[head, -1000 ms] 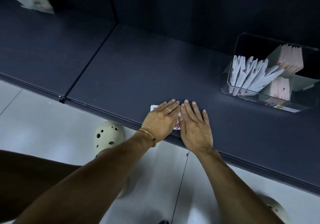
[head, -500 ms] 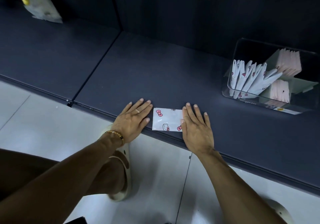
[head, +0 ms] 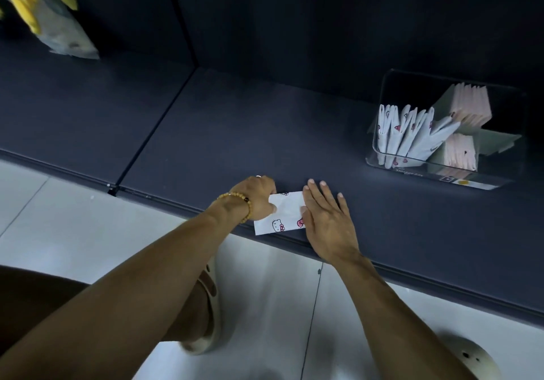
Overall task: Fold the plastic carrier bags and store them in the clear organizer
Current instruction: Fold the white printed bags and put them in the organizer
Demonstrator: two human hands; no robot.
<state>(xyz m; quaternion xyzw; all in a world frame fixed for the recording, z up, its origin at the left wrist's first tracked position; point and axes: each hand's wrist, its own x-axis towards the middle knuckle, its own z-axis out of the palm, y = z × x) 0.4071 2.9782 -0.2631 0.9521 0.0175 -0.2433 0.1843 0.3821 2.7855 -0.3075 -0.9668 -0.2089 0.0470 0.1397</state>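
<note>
A folded white carrier bag (head: 282,213) printed with pink bows and a cartoon cat lies at the front edge of the dark shelf (head: 235,132), its near corner just over the lip, probably so the edge gives a straight line to crease against. The left hand (head: 259,195) curls its fingers round the bag's left end and pinches it, seemingly to lift that end for the next fold. The right hand (head: 325,218) lies flat with straight, slightly spread fingers on the bag's right end, pinning it so the slippery plastic cannot slide. The clear organizer (head: 391,162) stands well apart near the shelf's right rear, already holding upright folded bags, white ones beside pink ones. The shelf is matte and dark, jointed left of the hands; a yellow-and-grey packet (head: 59,35) sits at its far left. Pale floor tiles (head: 265,291) lie below.
</note>
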